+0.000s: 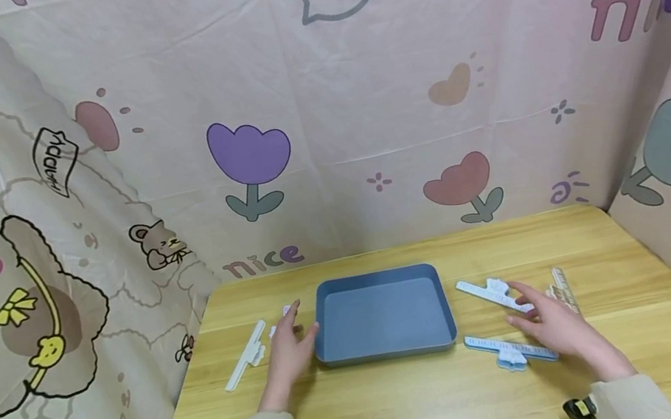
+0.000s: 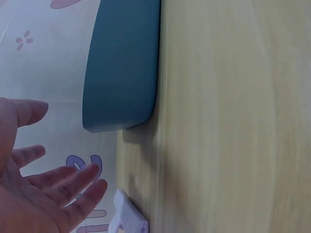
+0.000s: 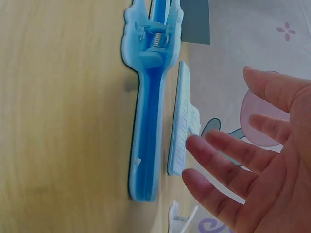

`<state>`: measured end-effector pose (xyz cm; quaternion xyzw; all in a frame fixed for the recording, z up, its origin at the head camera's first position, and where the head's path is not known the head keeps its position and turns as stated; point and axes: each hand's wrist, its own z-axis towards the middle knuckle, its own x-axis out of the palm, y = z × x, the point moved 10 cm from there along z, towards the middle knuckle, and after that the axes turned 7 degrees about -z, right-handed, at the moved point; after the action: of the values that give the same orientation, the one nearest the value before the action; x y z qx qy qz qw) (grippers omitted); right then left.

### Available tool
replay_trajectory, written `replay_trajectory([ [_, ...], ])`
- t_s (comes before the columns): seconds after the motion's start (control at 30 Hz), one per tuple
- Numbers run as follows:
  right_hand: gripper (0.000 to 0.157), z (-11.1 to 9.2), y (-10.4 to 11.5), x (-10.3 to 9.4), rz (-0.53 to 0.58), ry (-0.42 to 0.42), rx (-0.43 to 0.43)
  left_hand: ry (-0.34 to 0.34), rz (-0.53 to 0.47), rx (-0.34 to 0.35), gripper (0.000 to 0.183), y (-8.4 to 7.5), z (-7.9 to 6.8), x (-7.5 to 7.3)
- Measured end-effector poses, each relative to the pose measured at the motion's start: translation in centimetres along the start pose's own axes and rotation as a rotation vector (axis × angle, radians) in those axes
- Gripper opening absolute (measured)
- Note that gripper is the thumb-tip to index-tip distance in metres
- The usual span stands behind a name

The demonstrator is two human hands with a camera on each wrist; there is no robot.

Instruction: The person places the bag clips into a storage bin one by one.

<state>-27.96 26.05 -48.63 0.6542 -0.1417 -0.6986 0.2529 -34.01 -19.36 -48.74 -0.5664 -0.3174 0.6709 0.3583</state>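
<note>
A blue-grey rectangular tray [image 1: 390,349] stands mid-table. At its left side hovers my left hand [image 1: 289,352], fingers spread and holding nothing. A white long clip [image 1: 243,361] lies left of this hand, and a small whitish-purple piece [image 1: 288,310] is partly hidden behind its fingers. My right hand [image 1: 558,324], also empty with fingers apart, is over the right-hand clips. Nearest are a pale blue ruler clip [image 1: 483,290], partly covered by its fingertips, and a blue ruler clip [image 1: 487,344], whose spring shows in the right wrist view. A clear-looking ruler clip [image 1: 563,285] lies beyond the hand.
The light wooden table [image 1: 405,414] meets a patterned cloth [image 1: 346,118] at the back, with more cloth on both sides. In the left wrist view the tray's wall [image 2: 121,68] rises beside the hand. Low in the right wrist view is a white clip [image 3: 180,221].
</note>
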Motion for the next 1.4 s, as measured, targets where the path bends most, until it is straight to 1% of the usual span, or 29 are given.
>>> replay_trajectory([
  [0.1, 0.066, -0.2, -0.1, 0.2, 0.016, 0.014, 0.004, -0.014, -0.048, -0.019, 0.064, 0.3, 0.3, 0.1],
  [0.2, 0.064, -0.2, -0.3, 0.5, 0.035, 0.035, 0.010, -0.021, -0.074, -0.038, 0.062, 0.5, 0.6, 0.2],
  [0.4, 0.055, -0.3, -0.6, 1.3, 0.067, 0.095, 0.022, -0.008, -0.120, -0.052, 0.059, 1.0, 1.0, 0.8],
  [0.57, 0.055, -0.5, -0.6, 1.9, 0.109, 0.143, 0.017, -0.009, -0.137, -0.052, 0.057, 1.1, 1.2, 1.2],
  [0.7, 0.056, -0.8, -0.4, 2.2, 0.144, 0.161, 0.001, -0.004, -0.146, -0.057, 0.056, 1.3, 1.3, 1.5],
  [0.77, 0.056, -1.0, -0.3, 2.3, 0.178, 0.169, -0.001, 0.001, -0.144, -0.062, 0.055, 1.4, 1.4, 1.6],
  [0.83, 0.056, -1.4, -0.1, 2.5, 0.240, 0.188, 0.001, 0.006, -0.134, -0.064, 0.054, 1.4, 1.4, 1.7],
  [0.93, 0.056, -2.2, 0.1, 2.9, 0.354, 0.245, 0.020, 0.013, -0.124, -0.061, 0.053, 1.4, 1.4, 1.7],
  [1.03, 0.056, -3.1, 0.1, 3.4, 0.420, 0.293, 0.041, 0.015, -0.118, -0.055, 0.051, 1.3, 1.4, 1.7],
  [1.23, 0.056, -4.4, -0.5, 4.1, 0.443, 0.333, 0.098, 0.018, -0.107, -0.056, 0.050, 1.3, 1.3, 1.7],
  [1.4, 0.055, -4.8, -0.9, 4.7, 0.466, 0.344, 0.156, 0.023, -0.110, -0.061, 0.051, 1.2, 1.2, 1.9],
])
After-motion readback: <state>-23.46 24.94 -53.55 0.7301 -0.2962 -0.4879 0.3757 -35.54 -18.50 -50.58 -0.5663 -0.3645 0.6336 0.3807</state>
